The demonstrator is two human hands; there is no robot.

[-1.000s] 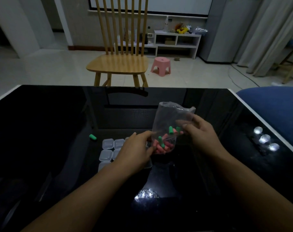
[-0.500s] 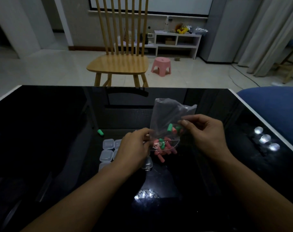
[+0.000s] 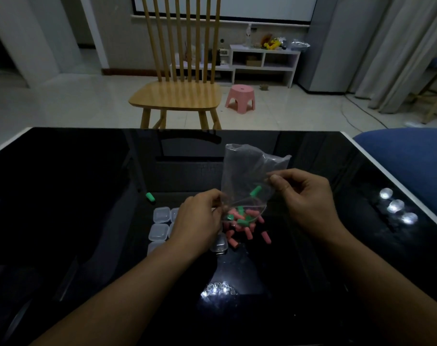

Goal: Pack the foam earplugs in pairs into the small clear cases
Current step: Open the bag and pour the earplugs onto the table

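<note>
A person's two bare forearms reach forward over a glossy black tabletop [image 3: 62, 196] in a dim room. Between the hands hangs a clear plastic bag [image 3: 247, 171], tipped so its mouth faces down. The left hand [image 3: 200, 226] pinches the bag's lower edge, fingers [image 3: 216, 199] curled together on the plastic. The right hand [image 3: 305, 198] grips the bag's right side higher up, thumb and fingers clamped on the film. One green foam earplug [image 3: 255, 190] sits inside the bag near the right thumb. Below the bag's mouth, a loose heap of pink and green earplugs [image 3: 240, 221] lies at the opening and on the tabletop, with a few pink ones scattered just to the right and nearer the person. A single green earplug [image 3: 150, 196] lies apart on the tabletop to the left. A cluster of small clear cases [image 3: 160, 224] sits on the tabletop just left of the heap, partly hidden under the left hand; one more case [image 3: 218, 243] shows beside the left wrist, touching the pink earplugs. Whether any case holds earplugs cannot be told. Bright ceiling-light reflections dot the tabletop. Beyond the far edge stands a wooden chair [image 3: 175, 96] with a tall slatted back, a pink plastic stool [image 3: 240, 98] on the tiled floor, and a low white shelf unit [image 3: 262, 63] against the wall. A blue cushion [image 3: 407, 161] lies to the right.
</note>
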